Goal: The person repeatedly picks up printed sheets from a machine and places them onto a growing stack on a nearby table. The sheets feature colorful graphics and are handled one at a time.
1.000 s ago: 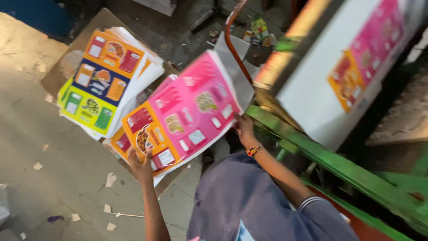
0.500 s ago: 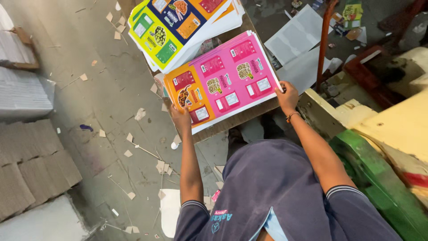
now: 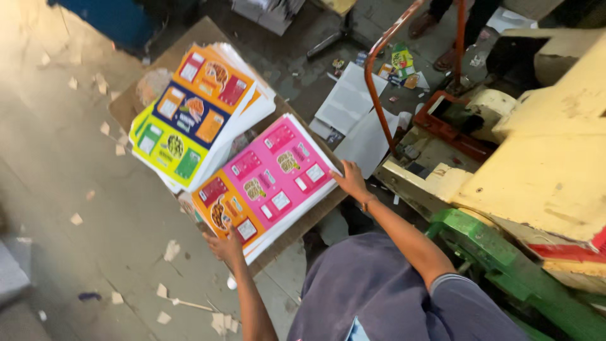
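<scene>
- The floor [image 3: 82, 252] is grey concrete, littered with small scraps of torn paper [image 3: 171, 250] and card.
- A brown cardboard sheet [image 3: 192, 41] lies on the floor and carries two stacks of printed sheets.
- To the right stands a machine with a cream-yellow body [image 3: 549, 170] on a green frame [image 3: 505, 265]; a rust-orange bent bar [image 3: 379, 82] rises in front of it.
- Loose white paper sheets [image 3: 350, 101] lie on the dark floor between the cardboard and the machine, with small colourful offcuts [image 3: 401, 63] beyond them.
- At the top edge someone else's feet [image 3: 435, 25] stand near the bar.
- No box or bin shows; the cardboard sheet serves as the tray, holding the far stack [image 3: 189, 113], fanned, with an orange, navy and yellow-green top sheet, and the near stack just beside it.
- The pink and orange stack [image 3: 265, 183] lies on the near part of the cardboard, its corner tucked against the far stack.
- The left hand [image 3: 224, 245] has its grip pinched on the stack's near orange corner, thumb on top and fingers beneath.
- The right hand [image 3: 350, 180] has its grip pressed against the stack's right edge, fingers spread flat along the top sheet; I cannot tell whether any fingers curl under.
- The person's dark blue-grey shirt [image 3: 379, 290] fills the bottom of the view.
</scene>
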